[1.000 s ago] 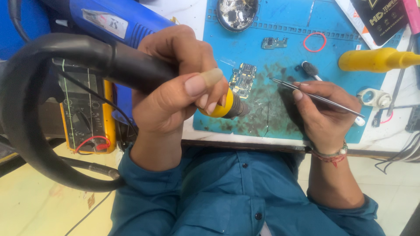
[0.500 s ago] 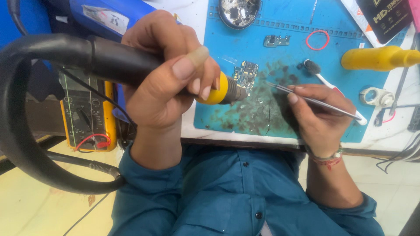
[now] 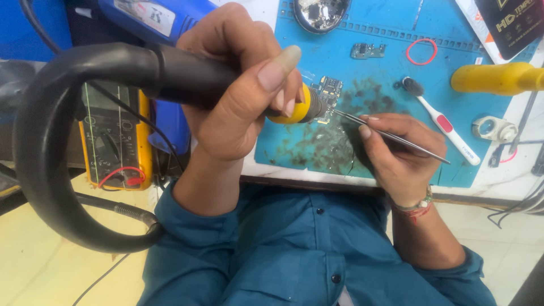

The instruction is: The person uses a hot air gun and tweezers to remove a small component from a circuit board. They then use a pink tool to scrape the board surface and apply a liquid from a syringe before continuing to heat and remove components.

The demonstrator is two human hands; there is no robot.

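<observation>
Entry, bench rework, 2 hands in use. Left hand (image 3: pixel 238 107): closed in a full grip round the black handle of a heat tool (image 3: pixel 187 79), thumb laid along the top, fingers wrapped to the yellow collar; the metal tip sits over a small circuit board (image 3: pixel 330 89), though whether it touches cannot be told. A thick black hose (image 3: pixel 39 158) loops from the handle's rear. Right hand (image 3: pixel 396 158): thumb and forefinger pinched on slim metal tweezers (image 3: pixel 396 137), heel resting on the blue work mat (image 3: pixel 385 73); the tweezer points meet the board's lower edge beside the tool tip. Board location: on the mat, between the 2 hands, partly hidden by the collar. Step judged in hand – heating one spot on the board while the tweezers steady or work a part there. Any further move would call for a still left wrist and a light, exact pinch – the part is too small to make out. Also present: 1 white toothbrush (image 3: pixel 442 122), 1 red ring (image 3: pixel 421 51), 1 second small board (image 3: pixel 367 50), 1 yellow multimeter (image 3: pixel 116 136).
</observation>
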